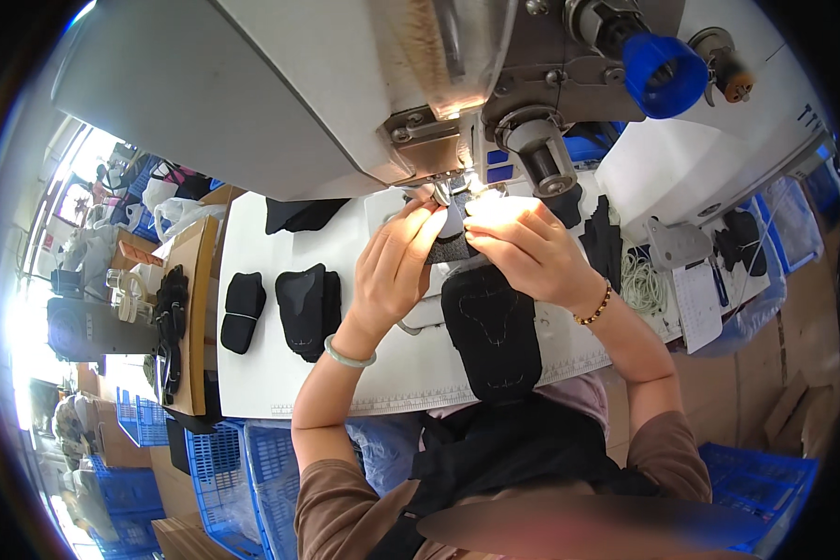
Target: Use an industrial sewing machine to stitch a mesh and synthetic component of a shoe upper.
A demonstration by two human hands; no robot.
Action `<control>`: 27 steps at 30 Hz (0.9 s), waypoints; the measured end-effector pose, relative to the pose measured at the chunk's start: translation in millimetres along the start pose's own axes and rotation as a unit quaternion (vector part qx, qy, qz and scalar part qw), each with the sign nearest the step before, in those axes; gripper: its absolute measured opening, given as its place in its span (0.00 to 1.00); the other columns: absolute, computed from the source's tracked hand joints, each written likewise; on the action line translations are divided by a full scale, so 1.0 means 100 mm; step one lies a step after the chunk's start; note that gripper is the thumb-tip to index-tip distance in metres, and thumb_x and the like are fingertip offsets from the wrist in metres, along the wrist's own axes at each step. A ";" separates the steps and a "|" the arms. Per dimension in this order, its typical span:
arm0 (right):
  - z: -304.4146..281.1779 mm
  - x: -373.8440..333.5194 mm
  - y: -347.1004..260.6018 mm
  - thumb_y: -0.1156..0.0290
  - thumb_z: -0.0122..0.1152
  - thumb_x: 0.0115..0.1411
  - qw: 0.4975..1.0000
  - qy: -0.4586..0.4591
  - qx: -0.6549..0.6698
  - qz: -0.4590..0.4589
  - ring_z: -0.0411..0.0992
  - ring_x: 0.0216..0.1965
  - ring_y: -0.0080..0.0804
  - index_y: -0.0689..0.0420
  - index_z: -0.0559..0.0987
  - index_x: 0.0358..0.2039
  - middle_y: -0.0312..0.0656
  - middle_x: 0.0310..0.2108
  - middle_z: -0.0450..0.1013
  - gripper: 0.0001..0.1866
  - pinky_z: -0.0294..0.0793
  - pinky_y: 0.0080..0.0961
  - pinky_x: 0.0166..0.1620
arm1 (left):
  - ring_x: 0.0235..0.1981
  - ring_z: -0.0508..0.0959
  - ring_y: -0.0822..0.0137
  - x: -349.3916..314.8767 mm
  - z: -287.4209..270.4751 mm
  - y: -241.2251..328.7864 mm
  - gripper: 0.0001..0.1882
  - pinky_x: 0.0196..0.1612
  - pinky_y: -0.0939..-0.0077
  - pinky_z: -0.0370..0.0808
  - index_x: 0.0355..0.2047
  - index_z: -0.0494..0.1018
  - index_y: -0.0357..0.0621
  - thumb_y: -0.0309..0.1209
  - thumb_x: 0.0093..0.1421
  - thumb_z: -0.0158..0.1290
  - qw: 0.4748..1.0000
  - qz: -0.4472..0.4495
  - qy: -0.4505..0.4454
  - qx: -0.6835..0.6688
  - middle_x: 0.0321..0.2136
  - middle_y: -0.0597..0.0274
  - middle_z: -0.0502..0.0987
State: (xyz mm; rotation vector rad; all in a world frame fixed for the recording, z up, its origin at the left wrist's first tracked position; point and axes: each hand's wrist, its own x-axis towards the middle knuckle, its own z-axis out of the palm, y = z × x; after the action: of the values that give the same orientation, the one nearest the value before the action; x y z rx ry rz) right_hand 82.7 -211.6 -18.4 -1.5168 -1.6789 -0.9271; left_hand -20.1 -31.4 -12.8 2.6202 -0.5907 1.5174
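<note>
Under the lit head of a sewing machine (439, 140) lies a small dark grey fabric piece (452, 250), with a lighter grey patch on its upper part. My left hand (394, 261) pinches its left side close to the needle area. On the opposite side my right hand (535, 250) grips the same piece, fingertips bright under the lamp. Both sets of fingers are closed and partly hide the fabric. Just below my hands, at the table's front edge, rests a stack of black padded pieces (492, 334) with white chalk-like marks on top.
Left on the white table (383, 369) sit another black stack (308, 308), a tied black bundle (243, 313) and black cloth (301, 215). At right are a heap of pale cord (642, 285), a paper sheet (698, 303) and a pen (720, 282). Blue crates (219, 476) stand below.
</note>
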 end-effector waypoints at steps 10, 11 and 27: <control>0.05 0.02 -0.04 0.77 0.62 0.49 0.998 -0.008 -0.034 0.047 0.72 0.42 0.31 0.57 0.78 0.37 0.35 0.42 0.73 0.12 0.69 0.28 0.45 | 0.41 0.78 0.51 -0.07 0.15 -0.18 0.21 0.41 0.66 0.76 0.42 0.70 0.34 0.13 0.45 0.54 0.999 0.006 0.035 -0.037 0.40 0.48 0.75; 0.06 0.02 -0.04 0.77 0.62 0.49 0.998 -0.011 -0.034 0.048 0.72 0.42 0.31 0.57 0.78 0.37 0.35 0.42 0.73 0.12 0.69 0.28 0.45 | 0.40 0.78 0.51 -0.07 0.16 -0.19 0.21 0.41 0.66 0.77 0.42 0.71 0.34 0.13 0.45 0.54 0.999 0.004 0.039 -0.031 0.40 0.48 0.76; 0.11 0.03 -0.05 0.72 0.63 0.49 0.991 0.038 -0.078 0.099 0.67 0.46 0.28 0.52 0.77 0.41 0.32 0.43 0.71 0.16 0.64 0.33 0.52 | 0.35 0.76 0.59 -0.16 0.14 -0.78 0.15 0.44 0.68 0.71 0.43 0.71 0.31 0.28 0.57 0.48 0.939 -0.242 -0.034 -0.240 0.37 0.51 0.76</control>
State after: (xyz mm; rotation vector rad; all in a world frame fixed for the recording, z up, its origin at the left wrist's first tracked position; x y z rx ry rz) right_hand 76.9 -200.6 -21.9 -1.6935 -1.4016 -1.0140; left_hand 11.4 42.0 -23.0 2.2188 -0.2423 0.9890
